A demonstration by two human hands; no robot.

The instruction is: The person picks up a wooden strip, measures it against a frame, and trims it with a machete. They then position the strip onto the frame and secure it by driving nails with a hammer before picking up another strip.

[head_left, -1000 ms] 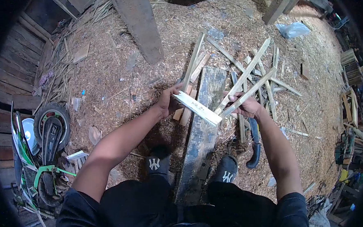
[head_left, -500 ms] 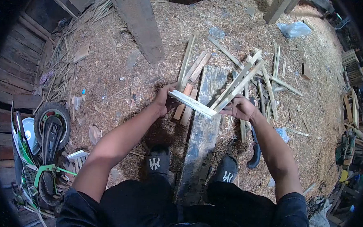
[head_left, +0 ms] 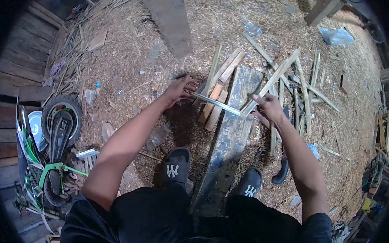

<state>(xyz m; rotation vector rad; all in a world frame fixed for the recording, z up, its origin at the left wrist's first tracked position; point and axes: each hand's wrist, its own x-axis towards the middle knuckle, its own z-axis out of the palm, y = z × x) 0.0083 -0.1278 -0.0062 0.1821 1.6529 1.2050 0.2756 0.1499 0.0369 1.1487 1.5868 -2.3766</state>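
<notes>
Two pale wooden strips (head_left: pixel 219 105) meet at a corner above a worn plank (head_left: pixel 221 160). My left hand (head_left: pixel 177 92) is at the strips' left end, its fingers bent around the tip. Near the corner, my right hand (head_left: pixel 269 110) grips the strips, thumb on top. From there the second strip rises away to the upper right. Short reddish wood blocks (head_left: pixel 212 105) lie beside the plank, below the left strip. To the right of my right foot rests a tool with a dark curved handle (head_left: pixel 281 171).
Loose wooden sticks (head_left: pixel 304 90) lie crossed on the shavings-covered ground at right. A broad board (head_left: pixel 169 21) leans in from the top. A small green-and-white motorbike (head_left: pixel 47 166) stands at left by the plank wall. Clear plastic bag (head_left: pixel 336 36) lies at upper right.
The strips have turned, so the left one now shows its narrow edge and the two upright strips line up as one. My view has shifted, moving the scene right.
</notes>
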